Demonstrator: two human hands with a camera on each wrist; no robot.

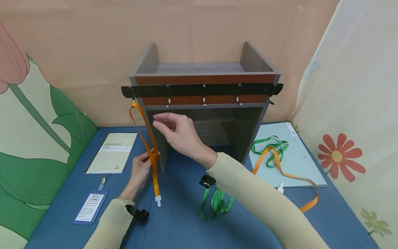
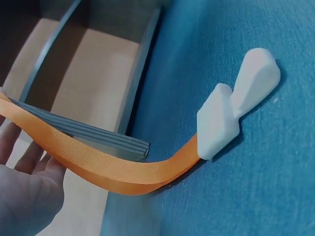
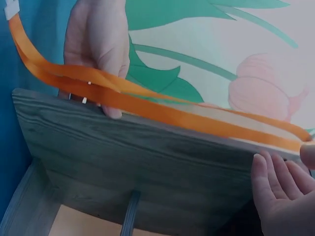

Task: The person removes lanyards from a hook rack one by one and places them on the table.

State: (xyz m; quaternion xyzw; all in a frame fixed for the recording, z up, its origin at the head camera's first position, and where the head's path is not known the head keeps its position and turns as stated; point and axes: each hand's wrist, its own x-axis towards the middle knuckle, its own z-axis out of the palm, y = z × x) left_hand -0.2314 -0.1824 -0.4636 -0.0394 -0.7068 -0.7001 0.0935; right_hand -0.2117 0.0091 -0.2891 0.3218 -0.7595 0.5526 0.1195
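Observation:
An orange lanyard (image 1: 154, 166) hangs from the leftmost hook (image 1: 133, 99) of the black hook rail, its white plastic clip (image 1: 158, 200) at the lower end. My left hand (image 1: 141, 171) is beside the shelf's left side panel, with the strap crossing in front of its loosely extended fingers; the fingers appear to touch it without a grip. Higher up, my right hand (image 1: 181, 133) is in front of the shelf, right of the strap, fingers loosely bent and holding nothing. The right wrist view shows the looped strap (image 3: 162, 110) running along the panel edge.
A grey wooden shelf (image 1: 261, 128) stands at the back, with several bare hooks on its rail (image 1: 186, 90). At left lie a notepad (image 1: 113, 154) and a blue ID badge (image 1: 91, 205). Green lanyards (image 1: 219, 204), another orange lanyard (image 1: 298, 176) and a pale board (image 1: 298, 155) lie toward the right.

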